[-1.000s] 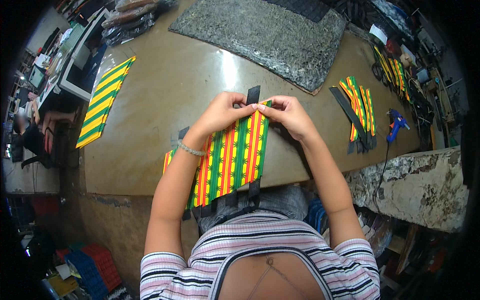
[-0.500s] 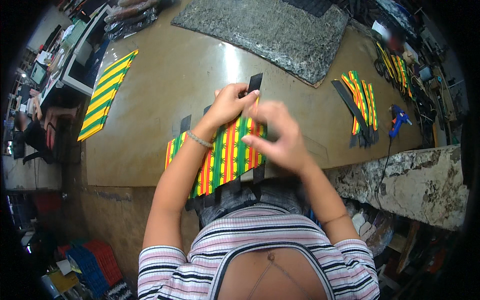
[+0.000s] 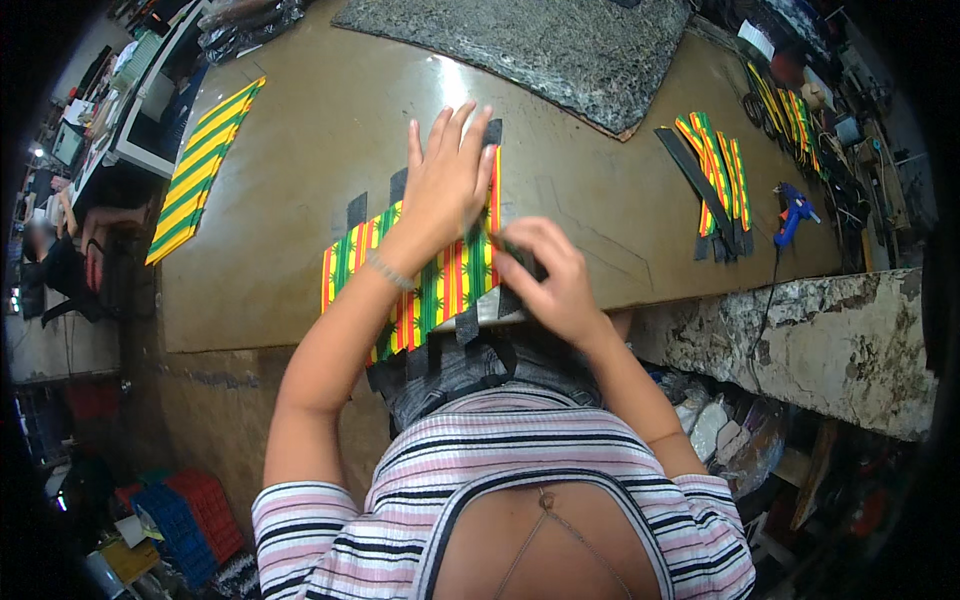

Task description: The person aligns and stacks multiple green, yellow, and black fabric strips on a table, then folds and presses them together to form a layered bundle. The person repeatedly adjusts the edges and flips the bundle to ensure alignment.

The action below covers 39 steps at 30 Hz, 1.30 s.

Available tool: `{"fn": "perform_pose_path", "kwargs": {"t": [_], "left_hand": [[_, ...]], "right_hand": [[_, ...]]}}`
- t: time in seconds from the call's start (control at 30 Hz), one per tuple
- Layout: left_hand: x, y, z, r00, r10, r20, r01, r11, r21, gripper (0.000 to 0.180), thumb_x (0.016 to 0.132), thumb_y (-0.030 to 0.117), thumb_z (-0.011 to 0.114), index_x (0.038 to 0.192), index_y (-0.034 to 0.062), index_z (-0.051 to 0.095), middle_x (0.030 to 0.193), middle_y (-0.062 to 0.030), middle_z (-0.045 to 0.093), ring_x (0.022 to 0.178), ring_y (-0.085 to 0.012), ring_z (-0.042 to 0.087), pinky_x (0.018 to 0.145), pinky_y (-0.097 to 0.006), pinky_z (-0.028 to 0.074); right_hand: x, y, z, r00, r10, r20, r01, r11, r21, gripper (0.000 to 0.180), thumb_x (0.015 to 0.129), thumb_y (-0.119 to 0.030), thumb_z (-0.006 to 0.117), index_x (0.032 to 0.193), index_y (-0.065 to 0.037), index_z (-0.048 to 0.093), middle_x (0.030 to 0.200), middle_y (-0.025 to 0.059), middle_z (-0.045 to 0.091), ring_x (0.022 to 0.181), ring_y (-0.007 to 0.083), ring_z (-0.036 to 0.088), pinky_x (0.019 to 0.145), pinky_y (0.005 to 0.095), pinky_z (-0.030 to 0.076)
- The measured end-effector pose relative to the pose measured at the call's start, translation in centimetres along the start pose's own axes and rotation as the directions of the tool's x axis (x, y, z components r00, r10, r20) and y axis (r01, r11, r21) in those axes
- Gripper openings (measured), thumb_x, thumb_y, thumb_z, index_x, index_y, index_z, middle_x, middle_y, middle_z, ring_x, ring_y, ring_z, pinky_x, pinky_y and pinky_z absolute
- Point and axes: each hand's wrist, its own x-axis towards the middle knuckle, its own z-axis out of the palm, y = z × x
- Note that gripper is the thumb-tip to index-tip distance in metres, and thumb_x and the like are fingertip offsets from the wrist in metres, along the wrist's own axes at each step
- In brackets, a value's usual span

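A panel of patterned strips (image 3: pixel 440 285), striped green, yellow and red with dark leaf shapes, lies at the near edge of the table, partly over my lap. Black strip ends (image 3: pixel 357 210) stick out along its far and near sides. My left hand (image 3: pixel 448 180) rests flat across its upper right part, fingers spread and pointing away from me. At the panel's right edge, my right hand (image 3: pixel 555 280) has its fingers curled, thumb and fingertips together beside the outermost strip. Something dark shows under those fingers, but what they grip is mostly hidden.
A yellow-and-green striped piece (image 3: pixel 207 170) lies at the table's left. Patterned and black strips (image 3: pixel 715 185) lie at the right, near a blue glue gun (image 3: pixel 796 215) with a cord. A grey, rough-surfaced slab (image 3: pixel 520 50) covers the far side. Another person (image 3: pixel 65 250) sits far left.
My left hand has gone from gripping near a black strip end to lying flat on the panel. My right hand has come down to the panel's right edge and its fingers have closed.
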Motion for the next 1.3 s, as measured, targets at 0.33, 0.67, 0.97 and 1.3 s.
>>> {"fn": "perform_pose_path", "kwargs": {"t": [0.33,0.67,0.97,1.3], "left_hand": [[-6.7,2.3,0.9,0.991,0.065,0.114,-0.084,0.982,0.167,0.052,0.101,0.030,0.042,0.148,0.0061,0.042,0.155,-0.0161,0.039,0.147,-0.0347,0.029,0.119,-0.051,0.020],[-6.3,2.9,0.2,0.986,0.022,0.163,-0.045,0.989,0.140,0.056,0.101,0.032,0.040,0.150,0.0043,0.038,0.158,-0.0177,0.033,0.149,-0.0359,0.022,0.121,-0.053,0.015],[-9.0,4.5,-2.1,0.940,0.028,0.339,-0.041,0.999,0.031,0.056,0.101,0.029,0.042,0.149,-0.0002,0.037,0.159,-0.0190,0.029,0.150,-0.0341,0.021,0.121,-0.053,0.011],[-9.3,4.7,-1.5,0.959,0.029,0.282,-0.060,0.993,0.104,0.059,0.103,0.033,0.040,0.151,-0.0004,0.032,0.158,-0.0187,0.032,0.150,-0.0339,0.021,0.122,-0.050,0.012]], "right_hand": [[-3.2,-3.5,0.8,0.969,-0.225,0.102,0.231,0.972,-0.049,0.017,0.084,0.003,0.065,0.100,-0.002,0.066,0.096,0.0134,0.066,0.091,0.0309,0.065,0.082,0.0358,0.052],[-2.4,0.0,0.2,0.877,0.480,0.015,-0.363,0.643,0.675,0.023,0.094,-0.006,0.067,0.113,0.004,0.060,0.103,0.0066,0.068,0.099,0.0125,0.064,0.090,0.0279,0.051],[-2.6,0.0,0.5,0.905,0.424,0.009,-0.424,0.903,0.074,0.020,0.088,-0.010,0.072,0.099,0.004,0.063,0.085,0.0146,0.068,0.074,0.0185,0.066,0.066,0.0313,0.052],[-1.9,-0.1,-7.3,0.880,0.455,-0.136,-0.391,0.857,0.334,0.039,0.086,-0.008,0.077,0.120,0.000,0.059,0.092,-0.0017,0.063,0.072,0.0018,0.051,0.064,0.0174,0.041]]}}
